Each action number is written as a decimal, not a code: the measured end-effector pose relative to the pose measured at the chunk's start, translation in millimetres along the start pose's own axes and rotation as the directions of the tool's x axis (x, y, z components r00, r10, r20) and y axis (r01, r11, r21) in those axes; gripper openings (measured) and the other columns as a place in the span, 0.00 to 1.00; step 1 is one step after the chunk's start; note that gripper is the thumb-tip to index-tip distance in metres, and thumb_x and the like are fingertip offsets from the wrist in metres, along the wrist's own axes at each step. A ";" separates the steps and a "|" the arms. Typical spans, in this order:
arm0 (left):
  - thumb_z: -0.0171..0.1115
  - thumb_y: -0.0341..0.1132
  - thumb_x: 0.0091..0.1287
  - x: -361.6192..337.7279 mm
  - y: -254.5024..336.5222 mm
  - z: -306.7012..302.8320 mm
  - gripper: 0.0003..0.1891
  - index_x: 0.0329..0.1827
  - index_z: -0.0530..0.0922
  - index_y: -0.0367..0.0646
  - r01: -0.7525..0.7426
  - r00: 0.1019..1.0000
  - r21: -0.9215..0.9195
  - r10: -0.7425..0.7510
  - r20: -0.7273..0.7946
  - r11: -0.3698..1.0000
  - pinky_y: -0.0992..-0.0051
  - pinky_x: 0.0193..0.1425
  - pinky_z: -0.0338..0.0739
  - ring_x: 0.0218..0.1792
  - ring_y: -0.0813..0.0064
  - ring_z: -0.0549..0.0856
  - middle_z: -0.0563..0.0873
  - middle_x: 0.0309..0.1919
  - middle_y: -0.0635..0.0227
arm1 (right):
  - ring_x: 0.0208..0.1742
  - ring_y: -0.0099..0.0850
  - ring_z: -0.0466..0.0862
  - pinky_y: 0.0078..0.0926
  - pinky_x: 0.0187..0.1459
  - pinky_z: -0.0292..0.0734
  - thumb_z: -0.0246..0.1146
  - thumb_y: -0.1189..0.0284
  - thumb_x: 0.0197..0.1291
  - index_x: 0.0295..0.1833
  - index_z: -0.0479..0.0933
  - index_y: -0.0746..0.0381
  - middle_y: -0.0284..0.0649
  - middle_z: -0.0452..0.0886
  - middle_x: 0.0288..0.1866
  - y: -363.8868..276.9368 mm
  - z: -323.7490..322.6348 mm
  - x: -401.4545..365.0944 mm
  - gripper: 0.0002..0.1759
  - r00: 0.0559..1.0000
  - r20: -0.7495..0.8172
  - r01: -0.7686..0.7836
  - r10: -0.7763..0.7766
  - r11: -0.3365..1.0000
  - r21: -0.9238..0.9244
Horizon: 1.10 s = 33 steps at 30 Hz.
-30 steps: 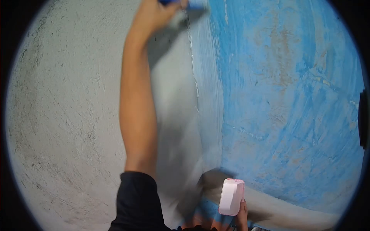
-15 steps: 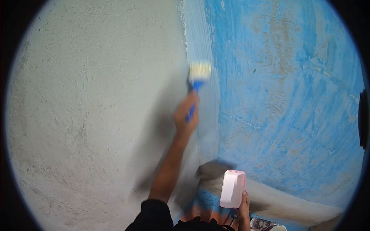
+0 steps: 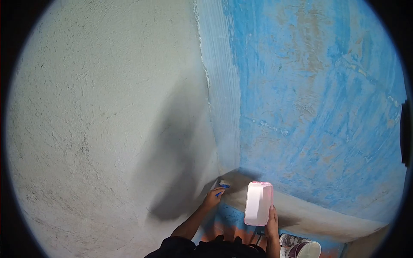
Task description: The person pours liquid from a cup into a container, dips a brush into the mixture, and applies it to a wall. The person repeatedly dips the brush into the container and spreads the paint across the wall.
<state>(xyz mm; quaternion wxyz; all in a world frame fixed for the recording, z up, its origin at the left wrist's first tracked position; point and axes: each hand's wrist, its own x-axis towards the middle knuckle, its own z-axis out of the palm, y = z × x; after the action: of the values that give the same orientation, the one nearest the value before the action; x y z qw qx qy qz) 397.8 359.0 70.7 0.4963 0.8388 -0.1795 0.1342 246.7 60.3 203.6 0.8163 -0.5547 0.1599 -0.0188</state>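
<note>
My left hand (image 3: 212, 198) is closed round the blue handle of a paintbrush (image 3: 223, 186). The pale bristles are low down, at the foot of the corner where the two walls come together. In my right hand (image 3: 272, 223) is a white plastic tub (image 3: 258, 205) with pink smears along its rim, tilted so that its inside faces me. Above the brush runs a pale, streaky painted strip (image 3: 224, 116) up the corner, between the grey-white wall (image 3: 107, 107) and the blue wall (image 3: 309, 112).
Brown stains and peeled patches mark the blue wall. A pale ledge (image 3: 327, 217) runs along its base. Near my right arm stand a paint-spattered container and a bucket (image 3: 309, 250). The floor (image 3: 230, 215) shows blue and orange. My shadow falls on the left wall.
My left hand has swept the paintbrush down from the middle of the corner strip to its foot. The tub in my right hand sits slightly higher in view.
</note>
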 end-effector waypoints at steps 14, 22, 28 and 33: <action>0.67 0.21 0.67 217.1 361.4 -197.8 0.11 0.52 0.88 0.37 -0.593 0.723 0.268 0.649 -0.237 0.759 0.67 0.59 0.85 0.53 0.61 0.92 0.92 0.49 0.54 | 0.73 0.31 0.73 0.30 0.73 0.66 0.49 0.53 0.84 0.81 0.65 0.65 0.41 0.75 0.74 7.6 -1.7 -1.0 0.33 1.000 0.022 0.018 -0.017 0.999 -0.037; 0.67 0.16 0.63 252.5 318.3 -169.0 0.18 0.55 0.87 0.37 -0.645 0.423 0.510 0.822 -0.381 0.569 0.66 0.63 0.85 0.59 0.57 0.89 0.88 0.59 0.52 | 0.73 0.31 0.74 0.31 0.73 0.67 0.49 0.53 0.84 0.81 0.64 0.65 0.43 0.75 0.74 1.4 0.4 -0.5 0.33 0.999 0.037 0.017 -0.017 1.000 -0.008; 0.65 0.12 0.58 112.0 153.8 -29.1 0.23 0.56 0.87 0.38 -0.492 0.757 0.332 0.584 -0.294 0.805 0.65 0.61 0.85 0.59 0.56 0.88 0.87 0.60 0.54 | 0.73 0.32 0.73 0.31 0.73 0.67 0.48 0.52 0.84 0.81 0.64 0.66 0.43 0.74 0.74 2.9 -5.2 9.4 0.34 0.999 0.029 0.045 -0.045 0.999 0.005; 0.67 0.17 0.65 35.7 126.0 -4.5 0.17 0.57 0.86 0.36 -0.346 0.911 0.129 0.365 -0.191 0.929 0.68 0.57 0.86 0.55 0.58 0.90 0.88 0.57 0.53 | 0.75 0.32 0.72 0.31 0.75 0.66 0.49 0.55 0.84 0.81 0.64 0.67 0.45 0.73 0.76 0.6 -5.3 15.8 0.32 0.999 0.003 0.052 -0.052 0.999 -0.004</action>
<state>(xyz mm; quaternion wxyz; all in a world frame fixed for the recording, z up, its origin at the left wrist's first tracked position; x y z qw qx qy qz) 375.0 301.1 186.0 0.4404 0.7950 -0.2689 0.3189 260.1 52.5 197.5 0.8146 -0.5604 0.1441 -0.0391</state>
